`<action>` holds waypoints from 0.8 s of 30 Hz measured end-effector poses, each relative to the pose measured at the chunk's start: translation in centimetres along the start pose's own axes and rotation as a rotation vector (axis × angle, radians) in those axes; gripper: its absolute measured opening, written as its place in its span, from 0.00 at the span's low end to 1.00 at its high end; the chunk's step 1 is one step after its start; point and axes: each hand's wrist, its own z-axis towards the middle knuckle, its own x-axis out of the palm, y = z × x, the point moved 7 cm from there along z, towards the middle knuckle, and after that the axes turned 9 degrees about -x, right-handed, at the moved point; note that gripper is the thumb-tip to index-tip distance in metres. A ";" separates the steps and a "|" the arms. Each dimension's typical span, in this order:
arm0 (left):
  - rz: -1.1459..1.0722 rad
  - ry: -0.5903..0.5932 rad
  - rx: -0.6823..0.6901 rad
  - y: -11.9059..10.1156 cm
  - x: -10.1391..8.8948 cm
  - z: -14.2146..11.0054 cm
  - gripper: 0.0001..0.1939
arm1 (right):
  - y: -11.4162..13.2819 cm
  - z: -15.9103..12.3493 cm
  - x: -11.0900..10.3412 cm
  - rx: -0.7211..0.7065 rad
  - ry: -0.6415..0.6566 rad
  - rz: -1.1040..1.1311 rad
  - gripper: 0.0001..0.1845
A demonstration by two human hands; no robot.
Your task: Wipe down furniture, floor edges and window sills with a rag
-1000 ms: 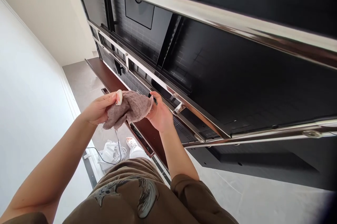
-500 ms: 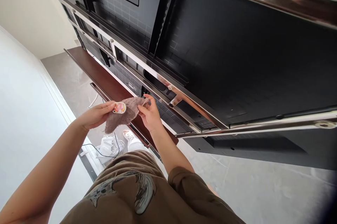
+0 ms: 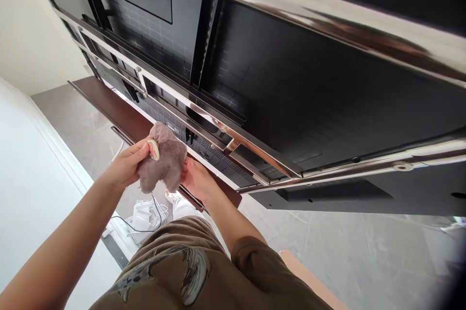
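Observation:
A fuzzy mauve-brown cloth (image 3: 165,159) is held up in front of me, bunched and hanging in folds. My left hand (image 3: 127,164) pinches its left side, with the thumb beside a small white-rimmed oval badge (image 3: 154,150) that bears a coloured picture. At the cloth's right edge is my right hand (image 3: 198,181), its fingers closed on the fabric and partly hidden by it. Both hands are over a dark red-brown shelf (image 3: 109,106), close to the vented back of a black panel (image 3: 214,155).
Chrome rails (image 3: 189,101) cross a large black screen unit (image 3: 327,96). On the floor by the white wall (image 3: 32,164) lie a white device (image 3: 145,215) and cables. A white-clad leg (image 3: 184,205) shows below. Grey tiled floor (image 3: 327,242) extends to the right.
The cloth has gone from stretched sideways between my hands to bunched up and hanging. The badge has turned partly edge-on. My right hand has moved lower, and the view has shifted.

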 end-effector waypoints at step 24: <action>0.870 -0.087 0.767 -6.5 5.7 7.2 0.25 | 19.0 -2.8 3.0 -0.601 -0.390 -2.296 0.16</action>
